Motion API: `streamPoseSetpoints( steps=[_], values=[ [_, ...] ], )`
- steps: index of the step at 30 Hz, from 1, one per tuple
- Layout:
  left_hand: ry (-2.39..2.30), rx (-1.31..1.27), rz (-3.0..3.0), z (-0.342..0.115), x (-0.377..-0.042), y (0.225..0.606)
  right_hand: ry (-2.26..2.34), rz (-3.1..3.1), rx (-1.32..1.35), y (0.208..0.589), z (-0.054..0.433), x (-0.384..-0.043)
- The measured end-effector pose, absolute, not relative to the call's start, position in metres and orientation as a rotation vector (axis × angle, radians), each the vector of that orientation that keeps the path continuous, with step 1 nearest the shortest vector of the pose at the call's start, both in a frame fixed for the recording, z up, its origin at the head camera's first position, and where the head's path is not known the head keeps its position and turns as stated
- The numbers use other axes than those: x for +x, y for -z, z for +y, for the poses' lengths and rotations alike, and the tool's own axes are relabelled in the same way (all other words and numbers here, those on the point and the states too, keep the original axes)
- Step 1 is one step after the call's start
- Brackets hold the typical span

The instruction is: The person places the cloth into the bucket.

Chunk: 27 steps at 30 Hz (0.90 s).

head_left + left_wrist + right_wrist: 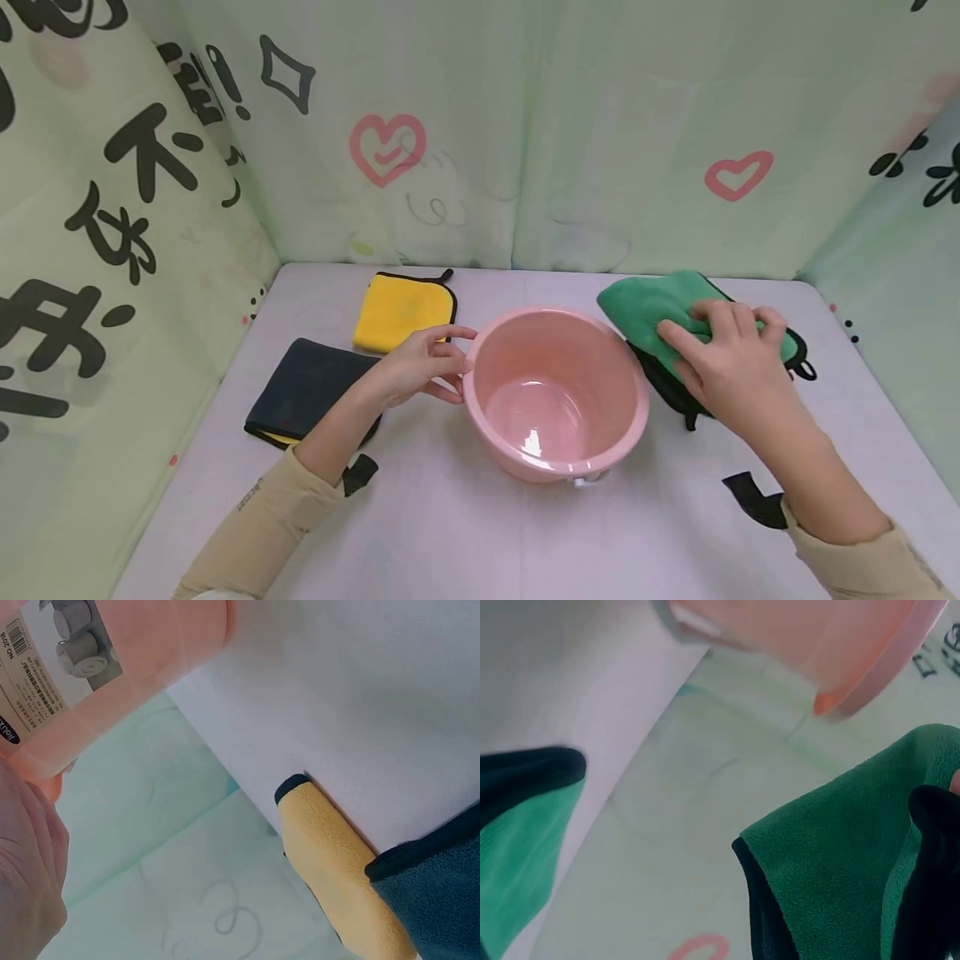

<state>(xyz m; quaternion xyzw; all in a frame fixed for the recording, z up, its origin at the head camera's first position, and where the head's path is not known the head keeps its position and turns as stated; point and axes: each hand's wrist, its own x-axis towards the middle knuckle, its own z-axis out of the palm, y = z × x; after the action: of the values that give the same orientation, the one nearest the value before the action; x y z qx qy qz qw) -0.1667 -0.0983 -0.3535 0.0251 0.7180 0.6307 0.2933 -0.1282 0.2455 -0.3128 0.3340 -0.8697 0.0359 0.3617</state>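
A pink plastic bucket (pixel 558 400) stands upright at the middle of the table. My left hand (pixel 422 365) grips its rim on the left side; the left wrist view has that hand (pixel 28 862) at the rim, near the bucket's printed label (pixel 45 667). To the right of the bucket, my right hand (pixel 738 358) pinches a green cloth (pixel 652 304) with black edging. That cloth (pixel 832 840) hangs raised in the right wrist view, its fingertips mostly hidden. Beneath it lies another dark-edged cloth (pixel 667 387), whose green side (pixel 525 855) also shows.
Left of the bucket are a folded yellow cloth (pixel 401 312) with black trim and a folded dark cloth (pixel 307 387) with a yellow underside. A printed curtain (pixel 525 167) borders the white table (pixel 510 542) at the back and sides. The bucket's handle joint (pixel 588 481) faces the front.
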Motion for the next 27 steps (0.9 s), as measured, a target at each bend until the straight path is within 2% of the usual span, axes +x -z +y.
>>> streamPoseSetpoints(
  steps=[13, 27],
  values=[
    [-1.682, 0.061, 1.904, -0.098, -0.166, 0.352, -0.128, -2.243, 1.166, 0.317, 0.19, -0.121],
    [-1.685, 0.048, 1.887, -0.099, -0.166, 0.351, 0.04, -2.306, 1.334, 0.334, 0.163, -0.125]
  ],
)
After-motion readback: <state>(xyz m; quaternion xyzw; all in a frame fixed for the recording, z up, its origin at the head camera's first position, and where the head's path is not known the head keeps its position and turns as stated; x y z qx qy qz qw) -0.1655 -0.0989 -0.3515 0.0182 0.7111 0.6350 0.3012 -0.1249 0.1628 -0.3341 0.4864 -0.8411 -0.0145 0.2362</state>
